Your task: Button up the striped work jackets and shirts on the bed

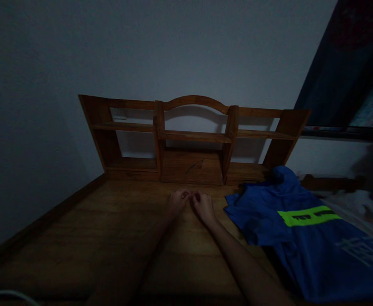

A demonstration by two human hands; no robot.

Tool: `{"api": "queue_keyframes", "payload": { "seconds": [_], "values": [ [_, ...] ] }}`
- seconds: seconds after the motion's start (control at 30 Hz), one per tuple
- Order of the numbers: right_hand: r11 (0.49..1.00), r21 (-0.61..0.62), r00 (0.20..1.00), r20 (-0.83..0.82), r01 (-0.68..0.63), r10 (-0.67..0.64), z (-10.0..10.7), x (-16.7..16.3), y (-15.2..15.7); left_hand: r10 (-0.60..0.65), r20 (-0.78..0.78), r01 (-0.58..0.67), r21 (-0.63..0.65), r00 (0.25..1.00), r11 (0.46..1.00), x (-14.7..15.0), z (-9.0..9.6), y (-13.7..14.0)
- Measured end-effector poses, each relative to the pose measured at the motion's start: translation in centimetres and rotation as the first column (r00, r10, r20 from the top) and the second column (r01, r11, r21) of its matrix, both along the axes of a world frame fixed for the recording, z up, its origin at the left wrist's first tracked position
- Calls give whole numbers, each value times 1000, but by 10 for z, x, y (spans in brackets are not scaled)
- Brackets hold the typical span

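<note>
A wooden desk (119, 225) is bearing a hutch (194, 136). The left hand (177, 200) and right hand (204, 206) are meeting at pinched fingertips; in this gloom I cannot tell whether they're grasping anything. A thin strand (192, 165) is showing beyond, in the hutch's middle section.
</note>
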State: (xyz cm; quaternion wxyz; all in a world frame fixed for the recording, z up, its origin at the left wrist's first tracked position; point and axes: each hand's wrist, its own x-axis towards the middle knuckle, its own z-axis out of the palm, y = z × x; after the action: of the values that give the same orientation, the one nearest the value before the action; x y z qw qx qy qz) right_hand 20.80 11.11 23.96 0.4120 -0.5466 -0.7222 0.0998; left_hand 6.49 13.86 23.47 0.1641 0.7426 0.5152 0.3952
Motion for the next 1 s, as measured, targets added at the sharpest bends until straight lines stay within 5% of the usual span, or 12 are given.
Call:
{"api": "queue_keyframes", "payload": {
  "seconds": [0.43, 0.73, 1.0],
  "values": [
    [1000, -8, 1000, -7, -20, 20, 1, -1, -1, -15, 30, 13, 44, 999, 999, -2, -5, 6],
    [1000, -2, 1000, -8, -4, 4, 1, -1, -2, 75, 66, -85, 158, 995, 984, -4, -8, 12],
    [1000, -7, 1000, -14, 1, -1, 2, -2, -3, 118, 75, -127, 125, 990, 984, -4, -8, 12]
  ]
}}
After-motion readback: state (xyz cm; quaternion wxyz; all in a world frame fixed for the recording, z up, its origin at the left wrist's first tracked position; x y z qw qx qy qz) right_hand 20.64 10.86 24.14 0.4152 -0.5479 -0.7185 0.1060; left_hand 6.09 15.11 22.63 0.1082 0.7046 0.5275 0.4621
